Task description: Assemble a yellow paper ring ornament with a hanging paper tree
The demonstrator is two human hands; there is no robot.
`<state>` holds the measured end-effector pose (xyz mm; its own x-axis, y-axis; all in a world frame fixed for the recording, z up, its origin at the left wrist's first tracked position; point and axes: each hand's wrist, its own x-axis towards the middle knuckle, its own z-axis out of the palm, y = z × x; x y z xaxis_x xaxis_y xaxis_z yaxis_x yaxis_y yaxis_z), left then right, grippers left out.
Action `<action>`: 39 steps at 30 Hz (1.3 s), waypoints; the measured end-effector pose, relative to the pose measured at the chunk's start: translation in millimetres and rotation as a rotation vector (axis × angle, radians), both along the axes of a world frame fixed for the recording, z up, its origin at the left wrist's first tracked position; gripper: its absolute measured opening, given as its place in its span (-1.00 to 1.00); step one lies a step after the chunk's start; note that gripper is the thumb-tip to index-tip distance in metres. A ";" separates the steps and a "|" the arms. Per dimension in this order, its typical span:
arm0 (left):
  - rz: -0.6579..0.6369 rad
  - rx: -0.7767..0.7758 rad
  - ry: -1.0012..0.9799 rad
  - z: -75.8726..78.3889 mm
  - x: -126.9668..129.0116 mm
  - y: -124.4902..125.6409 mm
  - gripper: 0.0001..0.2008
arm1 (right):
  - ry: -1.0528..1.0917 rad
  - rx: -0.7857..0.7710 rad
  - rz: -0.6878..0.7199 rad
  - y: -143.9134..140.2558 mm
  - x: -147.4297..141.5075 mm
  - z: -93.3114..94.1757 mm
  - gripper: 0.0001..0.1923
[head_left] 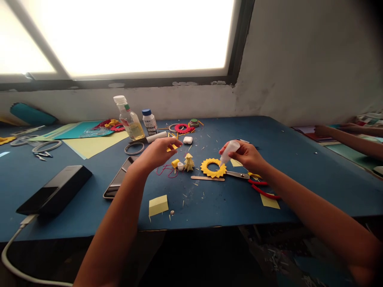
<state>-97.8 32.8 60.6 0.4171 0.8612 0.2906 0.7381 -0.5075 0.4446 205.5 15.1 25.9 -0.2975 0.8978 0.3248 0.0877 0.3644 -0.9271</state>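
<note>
My right hand (247,154) is closed around a small white glue bottle (231,149), tilted with its nozzle down at the right side of a yellow folded-paper ring (205,172). Out to the left, my left hand (161,151) hovers with its fingers apart; a bit of yellow shows behind or between them, and I cannot tell which. Below its fingertips stand a small yellow paper tree (188,162), a yellow roll (175,163) and a small white cap (180,166). Red-handled scissors (239,174) touch the ring's right edge. A wooden stick (207,178) lies just in front of the ring.
A phone (119,181) and black power bank (55,189) lie left. Behind are a clear bottle (130,121), a blue-capped bottle (149,122), a red paper ring (183,128) and a white case (188,140). Folded yellow paper (158,205) lies near the front edge. Another person's arms (353,137) reach in at far right.
</note>
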 end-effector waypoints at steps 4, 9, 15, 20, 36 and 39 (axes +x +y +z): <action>-0.034 -0.042 0.036 -11.6 5.5 4.3 -0.75 | -0.062 -0.010 -0.017 -8.0 -5.2 -8.2 -0.71; -0.035 -0.026 0.040 -17.8 11.1 8.1 -0.82 | -0.040 -0.066 -0.001 -10.0 -11.1 -9.8 -0.66; -0.054 -0.050 0.070 -18.7 13.6 9.5 -0.79 | 0.001 -0.095 0.061 -12.1 -14.6 -9.1 -0.59; -0.060 -0.065 0.103 -18.7 19.4 6.4 -0.76 | -0.016 -0.104 0.078 -13.8 -14.4 -9.0 -0.56; -0.117 -0.034 0.133 -24.3 21.6 7.6 -0.78 | -0.012 -0.184 0.137 -8.1 -3.7 -6.9 -0.53; -0.117 -0.032 0.128 -24.4 22.9 6.8 -0.77 | -0.007 -0.170 0.169 -10.8 -5.4 -4.0 -0.62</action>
